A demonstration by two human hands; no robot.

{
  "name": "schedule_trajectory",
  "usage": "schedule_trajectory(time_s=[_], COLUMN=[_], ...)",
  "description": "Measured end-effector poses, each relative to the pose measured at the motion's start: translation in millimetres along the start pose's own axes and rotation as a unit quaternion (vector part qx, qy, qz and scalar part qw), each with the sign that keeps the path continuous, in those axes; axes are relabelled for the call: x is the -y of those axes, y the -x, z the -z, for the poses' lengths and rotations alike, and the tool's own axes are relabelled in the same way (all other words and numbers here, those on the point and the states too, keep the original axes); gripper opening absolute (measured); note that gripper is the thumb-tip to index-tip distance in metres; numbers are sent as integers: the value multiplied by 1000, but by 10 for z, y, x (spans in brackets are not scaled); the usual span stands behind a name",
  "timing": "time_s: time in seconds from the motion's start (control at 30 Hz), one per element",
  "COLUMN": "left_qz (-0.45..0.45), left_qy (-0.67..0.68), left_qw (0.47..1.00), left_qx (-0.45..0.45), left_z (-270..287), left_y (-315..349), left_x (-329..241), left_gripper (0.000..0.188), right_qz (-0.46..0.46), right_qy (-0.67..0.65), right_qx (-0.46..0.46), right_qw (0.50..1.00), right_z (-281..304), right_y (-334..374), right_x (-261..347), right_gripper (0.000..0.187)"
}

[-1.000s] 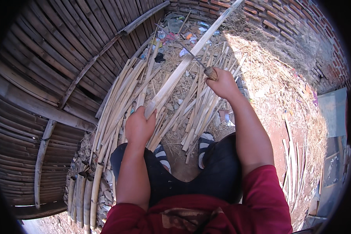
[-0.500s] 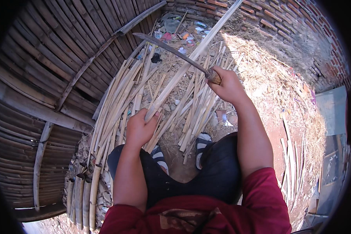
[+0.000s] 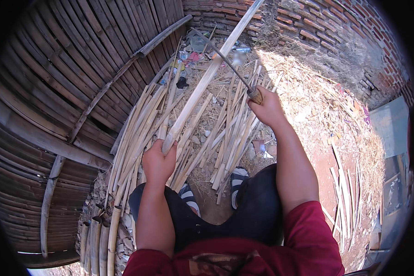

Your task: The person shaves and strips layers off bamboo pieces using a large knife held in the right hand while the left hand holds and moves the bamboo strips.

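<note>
My left hand [image 3: 158, 162] is closed round the near end of a long, pale bamboo strip [image 3: 195, 102]. The strip slants up and away to the right, past the top edge of the view. In my right hand [image 3: 267, 108] is the short wooden handle of a machete [image 3: 235, 70]. Its thin dark blade points up and to the left and crosses the strip well beyond my left hand. The blade shows nearly edge-on. Whether it touches the strip, I cannot tell.
Split bamboo strips [image 3: 225, 138] lie piled before my feet, with more along the left [image 3: 135, 133]. Bamboo poles [image 3: 104, 244] stand at lower left beside a slatted bamboo wall [image 3: 73, 60]. A brick wall [image 3: 317, 32] closes the far side. Litter [image 3: 195, 56] and straw cover the ground.
The machete has turned from its broad side to nearly edge-on, its tip swinging away from me and to the right. The strip's near end has tilted and now shows above my left hand.
</note>
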State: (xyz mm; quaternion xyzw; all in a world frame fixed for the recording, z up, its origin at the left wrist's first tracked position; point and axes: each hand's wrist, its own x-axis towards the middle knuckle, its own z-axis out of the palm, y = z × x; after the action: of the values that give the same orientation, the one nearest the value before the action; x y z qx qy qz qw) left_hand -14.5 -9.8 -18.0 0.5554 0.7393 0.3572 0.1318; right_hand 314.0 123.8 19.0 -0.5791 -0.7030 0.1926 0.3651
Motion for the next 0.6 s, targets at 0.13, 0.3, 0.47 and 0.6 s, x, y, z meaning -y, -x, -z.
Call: schedule_trajectory(time_s=[0.13, 0.3, 0.47, 0.6], left_qz=[-2, -44, -63, -53], left_qy=[3, -7, -57, -105], left_qw=[1000, 999, 996, 991], left_qx=[3, 8, 16, 58], left_z=[-14, -94, -71, -78], left_y=[15, 59, 57, 73], left_x=[-75, -56, -53, -111], left_gripper=[36, 34, 31, 37], right_qz=[54, 93, -2, -29], right_qy=[-67, -329, -411, -384], right_qx=[132, 131, 130, 102], right_qw=[987, 931, 902, 917], right_z=[-124, -314, -324, -389], right_y=[168, 232, 222, 227], right_x=[260, 433, 427, 385], right_gripper=[29, 31, 31, 32])
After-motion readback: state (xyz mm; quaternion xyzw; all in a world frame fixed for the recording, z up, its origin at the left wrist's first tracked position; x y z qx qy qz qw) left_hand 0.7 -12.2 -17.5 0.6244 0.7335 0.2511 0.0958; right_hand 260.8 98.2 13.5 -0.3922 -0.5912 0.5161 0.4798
